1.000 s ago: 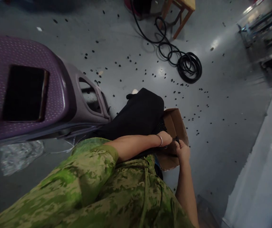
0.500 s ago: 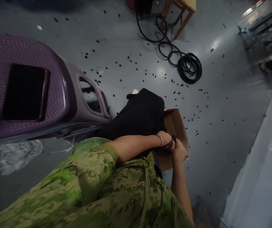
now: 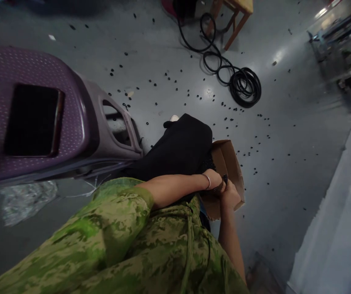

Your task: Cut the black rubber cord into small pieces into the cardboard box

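Observation:
My left hand [image 3: 213, 179], with a bracelet at the wrist, is closed over an open cardboard box [image 3: 224, 157]. Right beside it, my right hand [image 3: 230, 195] is closed too, its fingers meeting those of the left. A small black piece [image 3: 225, 178] sticks up from between the fingers of my right hand. What the left fingers grip is hidden. Many small black parts [image 3: 207, 164] lie inside the box, partly covered by my left hand and my black-clad leg [image 3: 184, 143].
A purple plastic stool [image 3: 71, 110] at the left carries a phone [image 3: 32, 120]. Small black rings are strewn over the grey floor [image 3: 169, 49]. A coiled black hose [image 3: 245, 87] lies ahead, near a wooden stool [image 3: 239, 8]. Clear plastic wrap [image 3: 30, 200] lies at lower left.
Both hands stay together over the box with hardly any movement. The hose loop near the wooden stool has shifted slightly away from me.

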